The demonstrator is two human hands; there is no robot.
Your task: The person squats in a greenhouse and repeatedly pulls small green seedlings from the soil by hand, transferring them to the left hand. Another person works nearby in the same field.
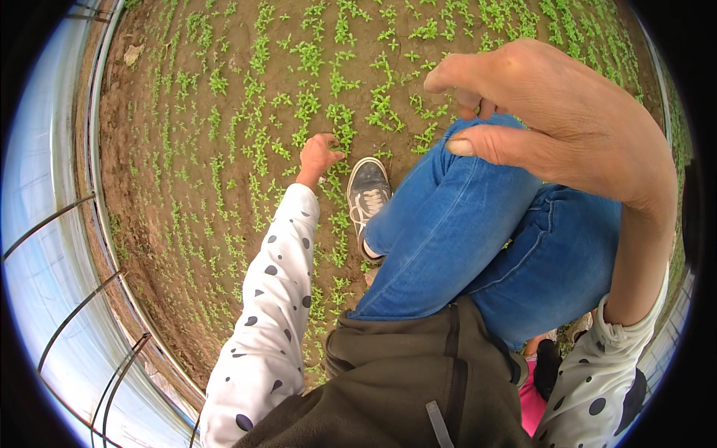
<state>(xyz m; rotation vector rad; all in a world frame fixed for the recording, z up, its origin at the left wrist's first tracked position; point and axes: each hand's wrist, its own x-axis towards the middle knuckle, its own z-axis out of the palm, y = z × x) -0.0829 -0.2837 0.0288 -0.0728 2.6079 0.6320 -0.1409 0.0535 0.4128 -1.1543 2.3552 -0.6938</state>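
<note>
My left hand (pixel 320 155) reaches down to a row of small green seedlings (pixel 340 117) growing in damp brown soil. Its thumb and forefinger are at the leaves, just left of a black canvas shoe (pixel 369 187) with pale laces. Whether those fingertips pinch a plant is too small to tell. Much closer to the camera, my right hand (pixel 538 112) is raised over my bent knee in blue jeans (pixel 448 218). Its thumb stands apart from the forefinger, and the other fingers curl partly out of sight. Nothing shows between them.
Many seedling rows run across the bed (pixel 224 162). Along the left, a plastic-film greenhouse wall (pixel 50 185) with thin dark rods (pixel 61 224) meets a pale rail (pixel 95 140). A dry leaf-like scrap (pixel 133 55) lies at upper left. Something pink (pixel 532 400) shows below my legs.
</note>
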